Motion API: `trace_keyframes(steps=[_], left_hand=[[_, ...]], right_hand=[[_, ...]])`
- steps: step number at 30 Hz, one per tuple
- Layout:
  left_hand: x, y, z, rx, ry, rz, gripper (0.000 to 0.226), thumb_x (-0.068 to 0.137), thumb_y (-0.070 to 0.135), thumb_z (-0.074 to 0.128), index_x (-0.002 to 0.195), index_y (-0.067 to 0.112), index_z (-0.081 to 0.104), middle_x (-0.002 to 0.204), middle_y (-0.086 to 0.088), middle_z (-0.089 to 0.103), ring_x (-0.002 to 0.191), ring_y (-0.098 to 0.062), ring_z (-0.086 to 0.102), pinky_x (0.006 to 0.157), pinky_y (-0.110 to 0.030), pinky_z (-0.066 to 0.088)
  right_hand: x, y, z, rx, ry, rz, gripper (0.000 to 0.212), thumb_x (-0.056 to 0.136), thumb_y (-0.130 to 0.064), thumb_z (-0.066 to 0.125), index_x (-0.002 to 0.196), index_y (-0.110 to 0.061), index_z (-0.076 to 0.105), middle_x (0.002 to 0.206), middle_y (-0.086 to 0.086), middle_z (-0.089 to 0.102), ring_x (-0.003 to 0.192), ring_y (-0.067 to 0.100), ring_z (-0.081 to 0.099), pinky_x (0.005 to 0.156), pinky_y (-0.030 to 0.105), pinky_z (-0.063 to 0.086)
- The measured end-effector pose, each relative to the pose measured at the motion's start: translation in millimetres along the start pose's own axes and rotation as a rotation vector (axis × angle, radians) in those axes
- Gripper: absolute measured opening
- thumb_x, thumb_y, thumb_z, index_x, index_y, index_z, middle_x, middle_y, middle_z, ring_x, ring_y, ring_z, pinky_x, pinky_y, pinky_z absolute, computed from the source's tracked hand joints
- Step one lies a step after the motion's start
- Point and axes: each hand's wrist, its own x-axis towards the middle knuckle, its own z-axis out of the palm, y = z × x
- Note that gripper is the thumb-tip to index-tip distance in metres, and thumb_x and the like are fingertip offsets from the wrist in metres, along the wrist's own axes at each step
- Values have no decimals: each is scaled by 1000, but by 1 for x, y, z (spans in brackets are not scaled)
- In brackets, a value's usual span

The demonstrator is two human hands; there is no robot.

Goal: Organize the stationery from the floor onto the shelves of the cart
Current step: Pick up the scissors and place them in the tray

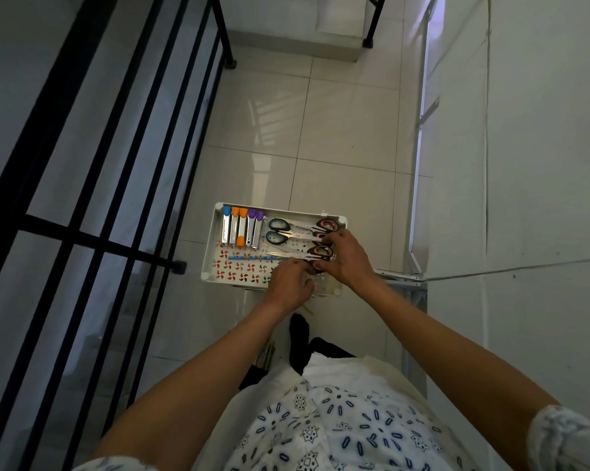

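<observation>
— What have my hands got?

— Your right hand (346, 258) is curled around the handles of the nearest scissors (307, 254) on the cart's top shelf (209, 253).

— And my left hand (288, 283)?

— Just beside it, palm down, fingers (295, 265) bent on the shelf; I cannot tell what they hold. Staplers (241, 229) lie beyond, to the left. More scissors (295, 229) lie just past your right fingertips.

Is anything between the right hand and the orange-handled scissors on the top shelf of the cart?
Nothing visible. The right hand already rests on the orange-handled scissors at their handles, on the top shelf. The left hand sits beside it, nearer the person, not between them.
</observation>
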Motion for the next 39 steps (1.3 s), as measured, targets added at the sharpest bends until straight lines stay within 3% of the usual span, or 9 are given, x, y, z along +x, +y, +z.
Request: trace_keyframes(steps=[4,8,17,26,29,33,36,39], left_hand=[[-2,-7,-2,-1,35,-27,27,84,14,67,110,9,72,116,-12,65,112,-29,57,94,-36,46],[-6,-15,-6,31,20,-41,28,88,16,66,114,10,71,123,-11,59,118,-27,53,101,-36,44],[-16,-48,-35,150,197,-124,33,88,13,64,121,9,65,132,-8,53,122,-25,47,101,-39,46],[-27,-62,-42,242,134,-82,43,93,16,58,136,13,55,151,-4,44,129,-28,45,104,-43,42],[-33,-64,-40,322,90,-118,41,100,27,47,139,15,51,159,-3,35,139,-32,35,111,-48,36],[-41,-71,-43,353,49,-203,52,103,39,38,148,12,40,161,-9,30,149,-39,18,118,-54,25],[-51,-75,-47,331,61,-191,56,103,39,40,148,6,37,160,-15,30,150,-38,18,120,-52,23],[-68,-76,-48,309,91,-73,49,101,32,46,141,5,46,151,-15,42,145,-35,28,117,-48,28]], right_hand=[[-5,-2,6,-159,-24,-62,71,70,-38,83,130,-14,54,133,10,48,116,28,51,88,40,50],[-9,-3,11,-288,9,-104,61,77,-40,76,127,-13,51,131,12,46,111,30,51,85,41,50],[-15,-4,10,-240,82,-163,56,81,-44,74,122,-12,54,126,10,48,110,26,49,81,39,51],[-31,-12,19,15,177,-210,22,90,-19,66,109,-10,62,118,5,53,107,22,55,80,32,50],[-41,-13,24,20,182,-200,18,91,-14,64,109,-10,63,113,5,54,102,21,56,79,28,47],[-59,-15,30,16,182,-179,16,91,-12,62,107,-8,64,108,6,55,98,22,57,79,36,51],[-73,-20,36,8,163,-165,22,91,-12,63,112,-7,64,113,9,56,104,24,58,84,39,50],[-88,-30,45,-7,158,-155,20,91,-13,63,110,-7,64,113,9,57,101,25,58,81,37,49]])
